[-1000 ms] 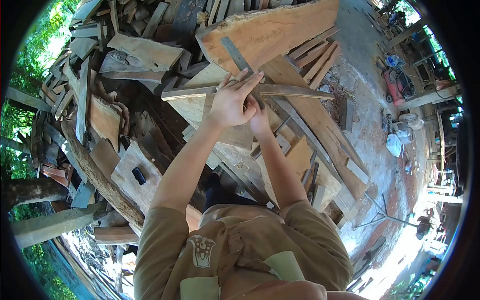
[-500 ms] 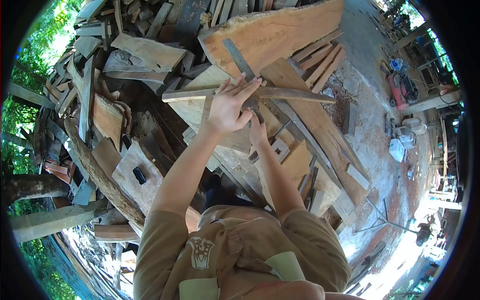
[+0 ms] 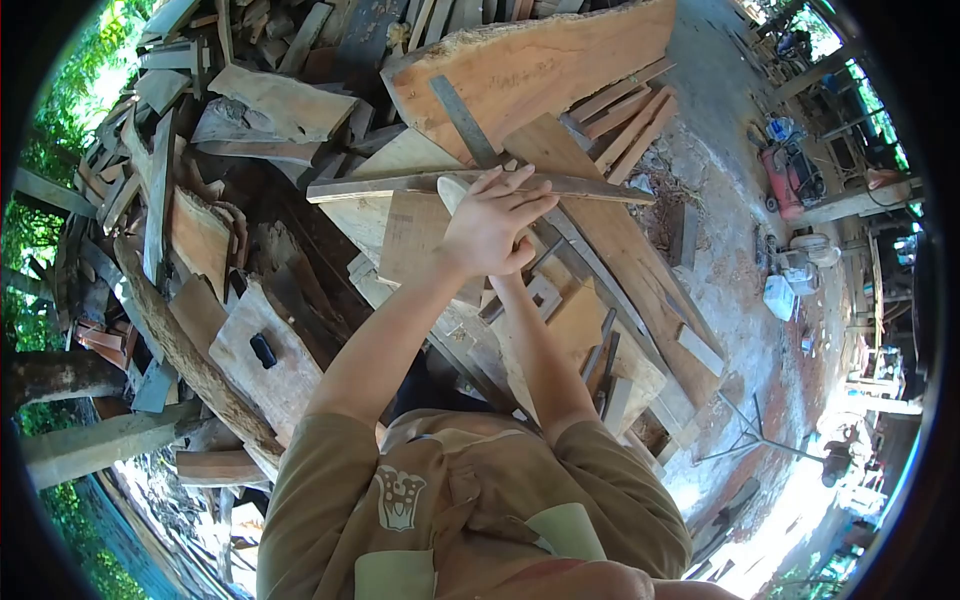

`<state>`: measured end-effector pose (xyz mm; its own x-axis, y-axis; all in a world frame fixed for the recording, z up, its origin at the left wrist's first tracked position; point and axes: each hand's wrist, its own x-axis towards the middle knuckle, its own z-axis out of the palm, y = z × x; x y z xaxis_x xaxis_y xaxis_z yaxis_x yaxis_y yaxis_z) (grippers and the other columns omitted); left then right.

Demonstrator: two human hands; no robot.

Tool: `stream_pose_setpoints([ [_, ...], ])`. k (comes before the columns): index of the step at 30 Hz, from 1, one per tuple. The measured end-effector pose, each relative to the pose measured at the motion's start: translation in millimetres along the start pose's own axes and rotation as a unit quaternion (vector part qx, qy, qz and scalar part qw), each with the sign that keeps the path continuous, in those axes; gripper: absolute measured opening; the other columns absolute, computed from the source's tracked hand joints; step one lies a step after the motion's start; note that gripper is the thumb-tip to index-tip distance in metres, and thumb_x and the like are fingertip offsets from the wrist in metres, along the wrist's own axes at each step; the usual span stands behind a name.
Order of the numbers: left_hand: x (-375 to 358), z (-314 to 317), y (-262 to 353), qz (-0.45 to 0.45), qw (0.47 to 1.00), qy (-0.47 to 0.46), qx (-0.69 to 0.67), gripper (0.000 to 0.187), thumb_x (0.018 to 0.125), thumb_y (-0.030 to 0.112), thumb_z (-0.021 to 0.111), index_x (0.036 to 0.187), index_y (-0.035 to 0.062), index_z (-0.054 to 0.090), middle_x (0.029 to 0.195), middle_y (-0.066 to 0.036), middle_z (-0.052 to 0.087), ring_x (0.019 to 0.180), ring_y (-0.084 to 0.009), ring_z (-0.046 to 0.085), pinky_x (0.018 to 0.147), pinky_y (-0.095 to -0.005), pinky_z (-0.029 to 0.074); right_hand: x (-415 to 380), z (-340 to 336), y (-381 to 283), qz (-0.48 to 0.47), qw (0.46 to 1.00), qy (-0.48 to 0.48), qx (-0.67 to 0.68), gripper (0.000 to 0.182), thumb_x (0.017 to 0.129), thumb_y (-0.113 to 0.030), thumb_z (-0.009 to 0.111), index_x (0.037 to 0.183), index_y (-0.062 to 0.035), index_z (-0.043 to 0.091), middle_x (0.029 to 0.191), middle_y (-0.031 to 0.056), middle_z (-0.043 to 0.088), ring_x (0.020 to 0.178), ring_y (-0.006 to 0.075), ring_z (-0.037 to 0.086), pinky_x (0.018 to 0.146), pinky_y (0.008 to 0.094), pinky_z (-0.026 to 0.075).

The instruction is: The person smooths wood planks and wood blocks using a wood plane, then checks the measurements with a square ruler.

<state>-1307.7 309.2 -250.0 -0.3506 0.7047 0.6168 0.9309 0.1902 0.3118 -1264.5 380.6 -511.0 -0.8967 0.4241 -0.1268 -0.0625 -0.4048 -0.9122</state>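
Over a long narrow board (image 3: 600, 190) lying crosswise, my left hand (image 3: 492, 225) is held with its fingers spread. The right hand is mostly hidden beneath the left one; only its wrist (image 3: 508, 288) shows, so its fingers cannot be made out. A pale rounded piece (image 3: 453, 191) sticks out left of my left fingers; what it belongs to is unclear. Beyond the fingers, a grey flat bar (image 3: 460, 115) slants up against a large live-edge slab (image 3: 540, 75). Under the crosswise board lies a flat brown board (image 3: 412, 235).
Scrap wood is heaped at the left, with a dark small object (image 3: 263, 350) on a pale slab (image 3: 245, 335). Long planks (image 3: 640, 280) extend to the right. Farther right are a red machine (image 3: 793, 180), a white container (image 3: 779, 297) and a metal stand (image 3: 757, 438).
My left hand has moved right and slightly down, now covering the right hand, whose fingers showed before. The pale rounded piece has come into sight. The whole view has shifted slightly.
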Motion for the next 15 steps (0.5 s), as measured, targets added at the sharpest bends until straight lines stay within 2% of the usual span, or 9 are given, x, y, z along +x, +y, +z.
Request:
stream_pose_setpoints([
  [3,-1,-1,-3,0.003,0.998,0.009,-0.060,0.041,0.067,0.030,0.059,0.101,0.0075,0.061,0.111,-0.007,0.057,0.114,-0.0260,0.045,0.095,-0.0407,0.033,-1,16,-16,-0.016,1.000,-0.015,-0.001,0.029,0.091,-0.022,0.040,0.111,-0.0023,0.047,0.109,0.0027,0.049,0.097,0.0131,0.047,0.081,0.0304,0.041],
  [7,-7,-4,-5,0.017,0.997,-0.010,-0.075,0.042,0.071,0.038,0.059,0.098,0.0060,0.062,0.109,-0.007,0.058,0.114,-0.0260,0.045,0.093,-0.0393,0.034,-11,19,-40,-0.033,0.999,-0.032,-0.011,0.030,0.091,-0.024,0.041,0.110,-0.0019,0.047,0.109,0.0024,0.049,0.098,0.0131,0.046,0.080,0.0307,0.041],
  [8,-8,-6,-7,0.007,0.996,-0.017,-0.085,0.040,0.073,0.037,0.057,0.097,0.0054,0.062,0.107,-0.009,0.059,0.112,-0.0266,0.047,0.091,-0.0392,0.036,-17,21,-47,-0.059,0.985,0.020,-0.161,0.034,0.090,-0.028,0.042,0.107,-0.0003,0.050,0.106,0.0108,0.055,0.096,0.0218,0.052,0.080,0.0345,0.042],
  [9,-10,-10,-9,-0.004,0.995,-0.026,-0.093,0.037,0.076,0.035,0.055,0.096,0.0047,0.062,0.106,-0.010,0.059,0.110,-0.0272,0.048,0.089,-0.0391,0.037,-21,22,-56,-0.060,0.986,0.019,-0.157,0.034,0.090,-0.028,0.042,0.107,-0.0003,0.050,0.106,0.0108,0.055,0.096,0.0218,0.052,0.080,0.0345,0.042],
  [10,-10,-13,-14,-0.001,0.996,-0.030,-0.088,0.037,0.076,0.035,0.055,0.096,0.0047,0.062,0.106,-0.010,0.059,0.110,-0.0272,0.048,0.089,-0.0391,0.037,-28,29,-79,-0.005,0.955,0.036,-0.294,0.036,0.089,-0.030,0.041,0.105,-0.0001,0.052,0.102,0.0167,0.056,0.095,0.0286,0.053,0.079,0.0369,0.042],
  [11,-12,-16,-18,-0.040,0.989,-0.013,-0.139,0.030,0.079,0.027,0.053,0.095,0.0035,0.061,0.101,-0.012,0.059,0.103,-0.0280,0.051,0.086,-0.0372,0.039,-37,36,-95,0.055,0.903,0.052,-0.423,0.039,0.088,-0.033,0.041,0.103,0.0001,0.053,0.098,0.0225,0.058,0.093,0.0355,0.055,0.078,0.0393,0.042],
  [12,-17,-18,-19,-0.079,0.978,0.005,-0.190,0.022,0.082,0.019,0.051,0.093,0.0023,0.060,0.096,-0.013,0.060,0.097,-0.0289,0.053,0.082,-0.0353,0.040,-39,40,-102,0.068,0.896,0.064,-0.435,0.042,0.087,-0.038,0.039,0.100,-0.0012,0.056,0.090,0.0281,0.056,0.090,0.0419,0.052,0.077,0.0419,0.043],
  [13,-23,-17,-22,-0.076,0.979,0.000,-0.188,0.022,0.082,0.019,0.051,0.093,0.0023,0.060,0.096,-0.013,0.060,0.097,-0.0289,0.053,0.082,-0.0353,0.040,-38,41,-98,0.067,0.898,0.066,-0.429,0.042,0.087,-0.038,0.039,0.100,-0.0012,0.056,0.090,0.0281,0.056,0.090,0.0419,0.052,0.077,0.0419,0.043],
  [15,-34,-12,-27,-0.146,0.958,0.121,-0.213,0.012,0.084,0.007,0.048,0.088,0.0005,0.057,0.088,-0.013,0.058,0.086,-0.0255,0.054,0.076,-0.0318,0.041,-34,38,-90,0.084,0.894,0.075,-0.434,0.042,0.086,-0.039,0.040,0.098,-0.0024,0.057,0.086,0.0255,0.058,0.085,0.0419,0.054,0.074,0.0430,0.044],
])
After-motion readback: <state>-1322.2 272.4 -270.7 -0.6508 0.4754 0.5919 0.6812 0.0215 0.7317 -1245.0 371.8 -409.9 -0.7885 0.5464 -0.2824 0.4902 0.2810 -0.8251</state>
